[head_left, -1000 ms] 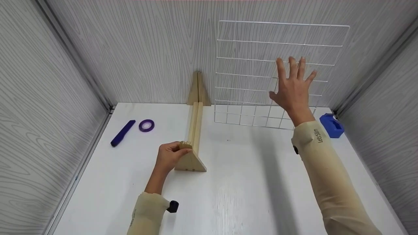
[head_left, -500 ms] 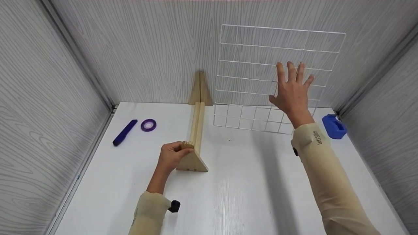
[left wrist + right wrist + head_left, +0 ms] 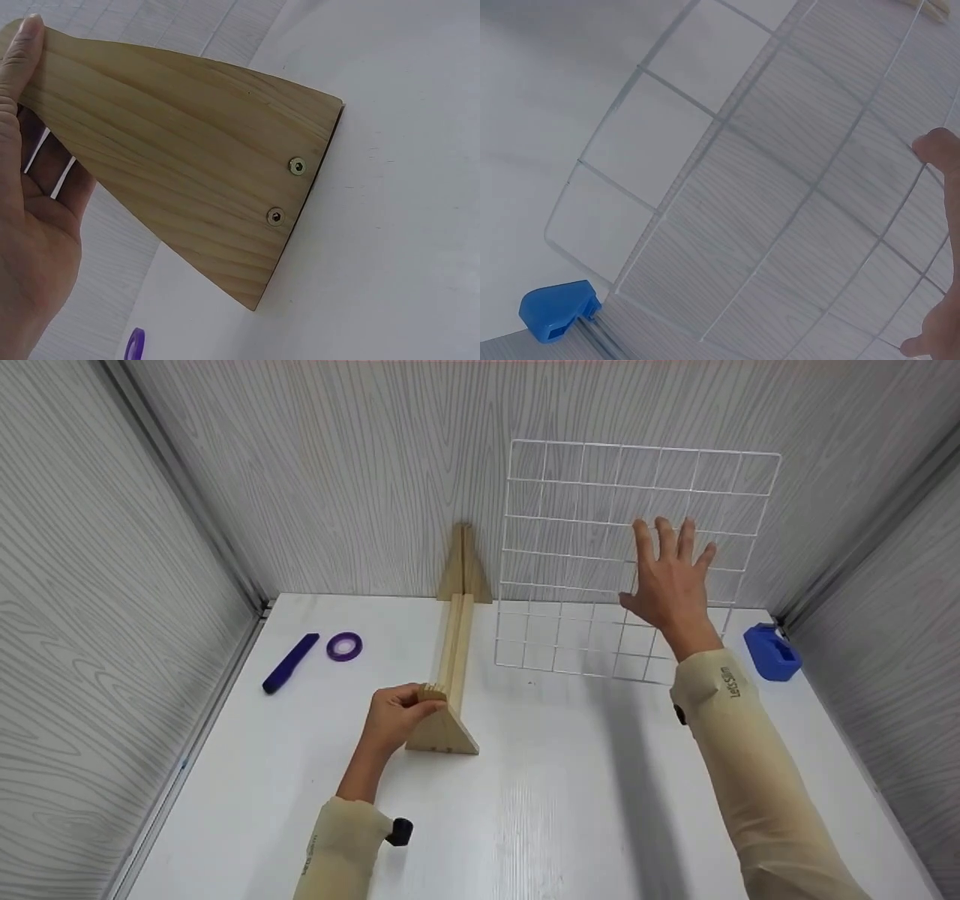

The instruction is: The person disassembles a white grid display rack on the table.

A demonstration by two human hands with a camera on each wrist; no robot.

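Two walls meet table (image 3: 540, 810) at right rear corner; bare white surface across lower centre. Wire grid panel (image 3: 637, 502) upright, upper right, bottom edge on table. Blue holder (image 3: 772, 652) right of it. Purple pen (image 3: 289, 663), tape roll (image 3: 344, 646) far left. Right hand (image 3: 670, 577) flat, fingers spread, against grid. Left hand (image 3: 397, 716) grips wooden stand (image 3: 448, 690) near end, centre.

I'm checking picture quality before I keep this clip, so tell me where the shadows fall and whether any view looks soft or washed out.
Head view: sharp and evenly lit; the right hand and its sleeve cast a soft grey band on the table. Left wrist view: the wooden stand is crisp, with a thin shadow under its edge. Right wrist view: pale and low in contrast, so the wire grid looks faint.
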